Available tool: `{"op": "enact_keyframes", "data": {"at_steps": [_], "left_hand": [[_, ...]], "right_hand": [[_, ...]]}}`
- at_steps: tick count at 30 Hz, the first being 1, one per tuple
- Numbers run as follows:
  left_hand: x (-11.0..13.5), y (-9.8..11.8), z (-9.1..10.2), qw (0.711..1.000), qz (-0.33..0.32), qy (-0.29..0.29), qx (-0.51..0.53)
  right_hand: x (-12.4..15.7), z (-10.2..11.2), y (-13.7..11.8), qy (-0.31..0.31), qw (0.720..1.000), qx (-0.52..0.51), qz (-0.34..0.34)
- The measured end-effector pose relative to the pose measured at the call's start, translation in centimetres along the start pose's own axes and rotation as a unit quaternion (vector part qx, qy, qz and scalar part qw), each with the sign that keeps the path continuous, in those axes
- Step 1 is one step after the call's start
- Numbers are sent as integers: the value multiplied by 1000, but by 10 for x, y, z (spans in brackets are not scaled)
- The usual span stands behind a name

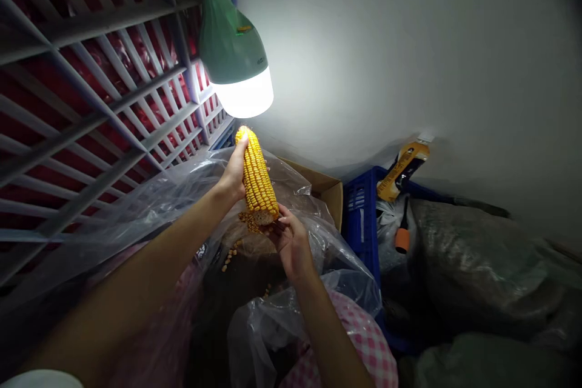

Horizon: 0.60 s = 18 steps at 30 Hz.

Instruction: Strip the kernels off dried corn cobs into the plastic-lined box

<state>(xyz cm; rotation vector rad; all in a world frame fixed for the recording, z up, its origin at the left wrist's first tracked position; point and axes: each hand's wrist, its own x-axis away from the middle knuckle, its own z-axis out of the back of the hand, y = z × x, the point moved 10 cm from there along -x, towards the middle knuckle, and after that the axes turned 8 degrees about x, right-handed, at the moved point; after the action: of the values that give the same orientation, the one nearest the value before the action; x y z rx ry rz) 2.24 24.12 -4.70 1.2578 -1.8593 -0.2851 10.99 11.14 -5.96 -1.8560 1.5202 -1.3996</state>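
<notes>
A yellow corn cob stands nearly upright under the lamp. My left hand is wrapped round its upper part, fingers reaching its tip. My right hand grips its lower end, thumb against the kernels. Loose kernels drop and lie below the cob on a clear plastic bag that lines a cardboard box.
A green hanging lamp shines just above the cob. A slatted grey rack fills the left. A blue crate with a yellow-handled tool stands to the right, by dark full sacks. Pink checked cloth lies below.
</notes>
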Motion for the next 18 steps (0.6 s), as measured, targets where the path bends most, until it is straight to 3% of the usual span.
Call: {"op": "enact_keyframes", "data": {"at_steps": [3, 11, 18], "left_hand": [[3, -2, -2, 1000, 0, 0, -11], [7, -6, -5, 1000, -11, 0, -11], [7, -11, -5, 1000, 0, 2, -20]], "right_hand": [[1, 0, 1, 9, 1000, -20, -10], [-4, 4, 3, 31, 999, 44, 6], [-4, -2, 1, 10, 999, 52, 14]]}}
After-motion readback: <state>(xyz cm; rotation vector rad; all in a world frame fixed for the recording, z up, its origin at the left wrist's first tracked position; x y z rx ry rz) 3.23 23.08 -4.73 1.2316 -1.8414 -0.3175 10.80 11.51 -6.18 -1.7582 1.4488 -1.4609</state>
